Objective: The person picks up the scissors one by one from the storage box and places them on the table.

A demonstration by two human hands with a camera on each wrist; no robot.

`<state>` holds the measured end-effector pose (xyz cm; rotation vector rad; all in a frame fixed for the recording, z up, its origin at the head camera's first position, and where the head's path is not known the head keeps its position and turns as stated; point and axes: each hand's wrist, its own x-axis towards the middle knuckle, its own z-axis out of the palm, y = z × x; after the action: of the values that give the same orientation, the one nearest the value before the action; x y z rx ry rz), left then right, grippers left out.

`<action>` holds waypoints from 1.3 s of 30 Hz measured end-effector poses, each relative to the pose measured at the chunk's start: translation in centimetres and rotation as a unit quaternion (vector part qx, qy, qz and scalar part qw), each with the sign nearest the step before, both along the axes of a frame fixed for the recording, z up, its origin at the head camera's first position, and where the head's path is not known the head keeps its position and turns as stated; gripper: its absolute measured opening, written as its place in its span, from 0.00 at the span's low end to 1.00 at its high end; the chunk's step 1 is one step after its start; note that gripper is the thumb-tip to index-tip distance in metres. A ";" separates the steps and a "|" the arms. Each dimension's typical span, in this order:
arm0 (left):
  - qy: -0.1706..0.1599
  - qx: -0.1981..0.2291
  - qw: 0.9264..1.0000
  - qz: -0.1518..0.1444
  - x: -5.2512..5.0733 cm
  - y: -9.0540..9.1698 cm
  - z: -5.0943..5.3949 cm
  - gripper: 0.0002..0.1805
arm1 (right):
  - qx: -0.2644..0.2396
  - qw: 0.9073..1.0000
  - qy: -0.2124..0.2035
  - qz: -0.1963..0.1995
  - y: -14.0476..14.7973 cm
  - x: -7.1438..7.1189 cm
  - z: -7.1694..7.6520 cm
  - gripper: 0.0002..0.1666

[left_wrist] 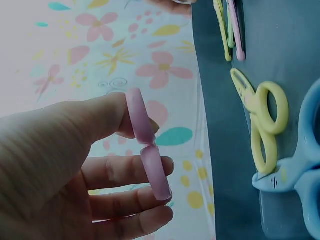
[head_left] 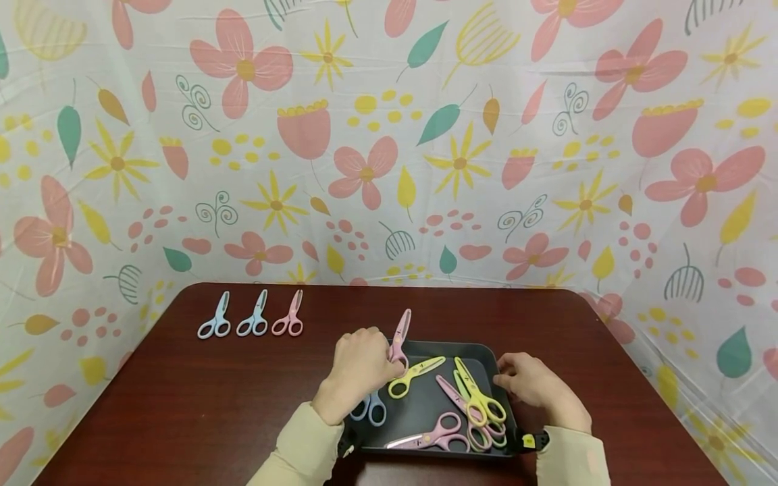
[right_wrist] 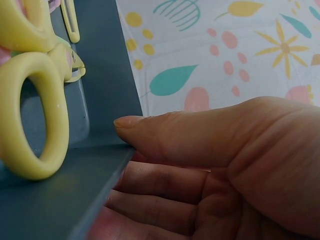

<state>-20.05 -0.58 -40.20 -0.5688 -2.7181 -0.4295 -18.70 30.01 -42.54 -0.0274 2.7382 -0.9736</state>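
Note:
My left hand pinches a pair of pink scissors by the handles, blades pointing away, above the left side of a dark grey tray. The left wrist view shows their pink handle loops edge-on between thumb and fingers. At the tray's right rim, my right hand grips the wall, thumb inside and fingers outside, as the right wrist view shows. Inside lie yellow scissors, blue scissors partly hidden by the left wrist, pink scissors, and an overlapping pile topped by yellow scissors.
Two blue scissors and one pink pair stand in a row at the back left of the brown table. A flower-patterned cloth hangs behind the table and along its sides.

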 end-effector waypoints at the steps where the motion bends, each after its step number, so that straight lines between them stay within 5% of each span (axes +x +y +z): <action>1: 0.006 0.004 1.000 0.002 -0.1 -0.2 0.0 0.22 | 0.000 1.000 0.001 0.000 0.0 0.0 0.0 0.13; 21: 0.036 0.045 0.996 0.061 -2.7 -2.8 -0.7 0.23 | 0.002 1.000 -0.005 -0.002 -0.1 -0.2 0.0 0.13; 39: -0.030 0.121 0.988 0.096 -6.4 -7.2 -1.6 0.23 | 0.003 1.000 -0.017 0.000 0.1 -0.4 0.0 0.15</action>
<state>-26.47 -7.79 -41.85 -0.2302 -2.6904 -0.7214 -19.06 30.15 -42.57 -0.0084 2.7100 -0.9562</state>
